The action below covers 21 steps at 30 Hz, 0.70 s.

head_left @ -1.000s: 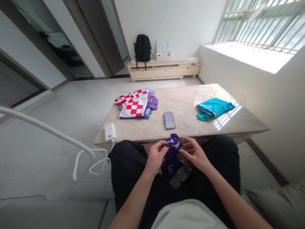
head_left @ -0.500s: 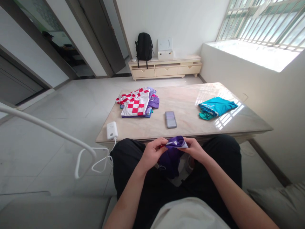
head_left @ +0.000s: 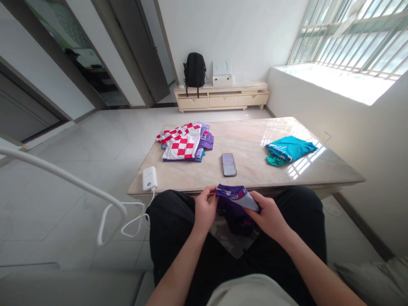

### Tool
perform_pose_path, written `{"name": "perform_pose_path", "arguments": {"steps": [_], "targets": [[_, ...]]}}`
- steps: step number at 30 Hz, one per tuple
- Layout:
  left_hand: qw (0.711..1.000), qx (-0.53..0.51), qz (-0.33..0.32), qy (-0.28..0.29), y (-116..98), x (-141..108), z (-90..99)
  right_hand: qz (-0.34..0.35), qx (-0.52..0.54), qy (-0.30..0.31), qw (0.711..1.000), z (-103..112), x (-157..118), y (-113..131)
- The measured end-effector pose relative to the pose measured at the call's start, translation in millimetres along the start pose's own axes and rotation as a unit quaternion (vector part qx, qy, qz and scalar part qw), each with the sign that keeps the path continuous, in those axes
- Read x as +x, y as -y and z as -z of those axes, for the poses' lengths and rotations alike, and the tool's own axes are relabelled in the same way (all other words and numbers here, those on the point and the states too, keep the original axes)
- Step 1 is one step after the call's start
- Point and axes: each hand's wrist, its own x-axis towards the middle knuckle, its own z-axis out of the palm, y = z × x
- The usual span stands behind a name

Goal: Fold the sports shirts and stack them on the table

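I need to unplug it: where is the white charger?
In the head view, the white charger sits on the table's near left corner, left of the phone, its cable hanging off the edge.

Bright daylight from the barred window glares on the table; sharp focus, edges bent wide-angle.

— What sort of place is this?
— A home's living room: low marble counter, folded shirts, a cream TV cabinet with a backpack, barred window, sofa cushion.
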Motion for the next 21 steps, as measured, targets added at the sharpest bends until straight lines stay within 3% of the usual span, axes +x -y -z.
{"name": "perform_pose_path", "arguments": {"steps": [3, 7, 11, 14, 18, 21], "targets": [[0.999, -0.038, 0.017, -0.019, -1.9, -8.5, -11.8, -0.010, 0.038, 0.000, 0.999, -2.3, -3.0, 2.6], [0.998, 0.015, -0.057, -0.032, -8.4, -17.8, -19.5, -0.029, 0.147, -0.001, 0.989, -3.0, -3.0, -3.3], [0.983, 0.091, -0.155, 0.017, -10.0, -21.4, -16.2, -0.103, 0.250, 0.035, 0.962, 2.2, -1.2, -6.3], [0.976, 0.110, -0.178, 0.054, -8.4, -19.6, -11.9, -0.141, 0.281, 0.081, 0.946, 5.8, 0.8, -2.3], [0.987, 0.069, -0.109, 0.099, -2.4, -12.9, -9.5, -0.180, 0.319, 0.081, 0.927, 2.8, 2.9, 6.5], [0.991, -0.018, -0.005, 0.132, 5.9, -6.4, -9.5, -0.241, 0.404, 0.084, 0.879, -1.9, 2.2, 11.7]]}}
